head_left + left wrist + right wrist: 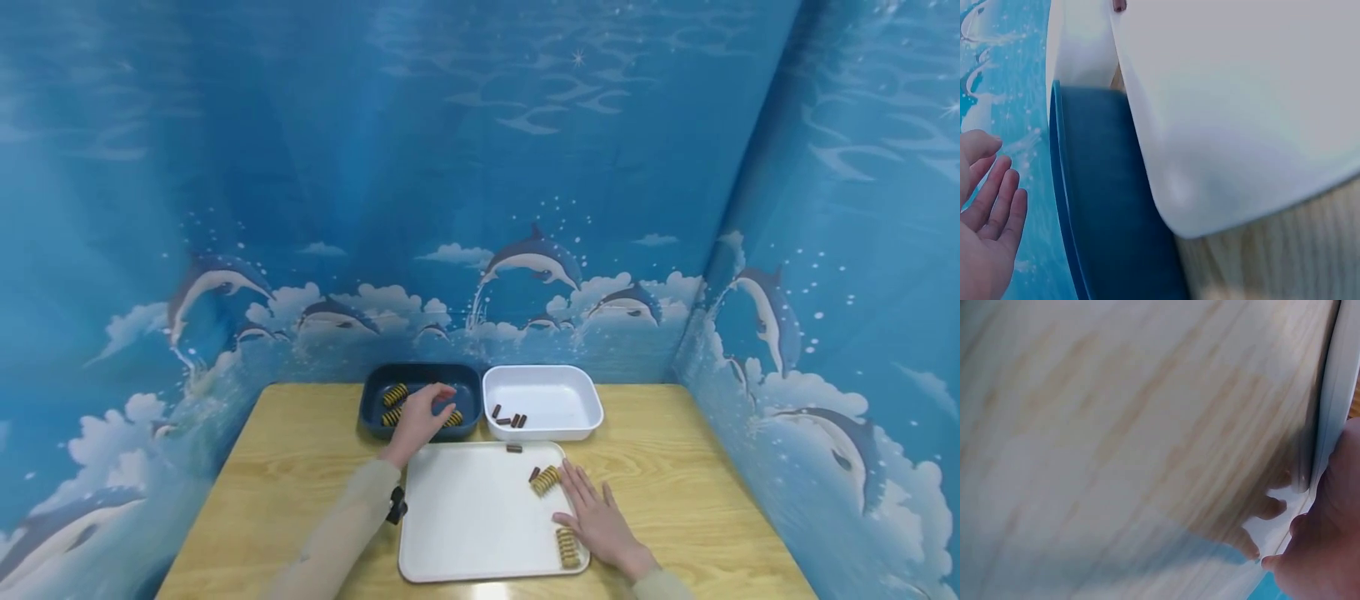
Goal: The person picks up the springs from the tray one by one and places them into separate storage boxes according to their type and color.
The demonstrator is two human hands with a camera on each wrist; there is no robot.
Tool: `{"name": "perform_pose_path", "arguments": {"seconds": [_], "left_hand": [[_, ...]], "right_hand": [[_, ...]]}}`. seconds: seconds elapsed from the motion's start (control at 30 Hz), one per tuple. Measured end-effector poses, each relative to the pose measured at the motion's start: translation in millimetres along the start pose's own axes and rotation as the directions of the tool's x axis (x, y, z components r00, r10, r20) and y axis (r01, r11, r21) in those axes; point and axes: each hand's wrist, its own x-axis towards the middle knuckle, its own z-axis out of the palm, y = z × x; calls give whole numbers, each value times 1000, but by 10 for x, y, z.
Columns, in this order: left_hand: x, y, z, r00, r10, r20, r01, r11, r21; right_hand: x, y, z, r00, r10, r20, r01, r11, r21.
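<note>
Hovering over the dark bin (467, 390), the left hand (420, 417) is loosely open, empty; the right hand (602, 521) lies straight-fingered at the tray's (480, 525) edge; only the head view shows three striped rolls (395, 394) inside; two more join two brown pieces (513, 448) on the tray

Blue backdrop (420, 158) printed with leaping dolphins (542, 252), white clouds (459, 255); yellowish wood-grain table (652, 450) below.

L bin (423, 374) behind tray (480, 517), poss. touching

head: above, forward-down | wrists: near | head, left wrist share: tray (480, 517)
</note>
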Motion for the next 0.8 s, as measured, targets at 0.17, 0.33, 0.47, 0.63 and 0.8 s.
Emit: {"name": "perform_pose_path", "arguments": {"seconds": [0.17, 0.33, 0.47, 0.63, 0.8], "left_hand": [[-91, 55, 111, 1000, -16, -15, 16, 1000, -9], [-177, 146, 230, 1000, -3, -1, 3, 1000, -10], [-231, 255, 353, 999, -11, 40, 11, 1000, -16], [-301, 356, 536, 998, -13, 68, 16, 999, -48], [-369, 446, 742, 994, -40, 100, 47, 997, -64]], "right_hand": [[-4, 52, 73, 996, -40, -77, 42, 999, 20], [-3, 141, 189, 993, -41, -108, 42, 999, 5], [-10, 113, 151, 994, -37, -103, 41, 999, 34], [-20, 50, 78, 993, -55, -104, 60, 997, 47], [-25, 12, 27, 996, -45, -76, 48, 998, 39]]}}
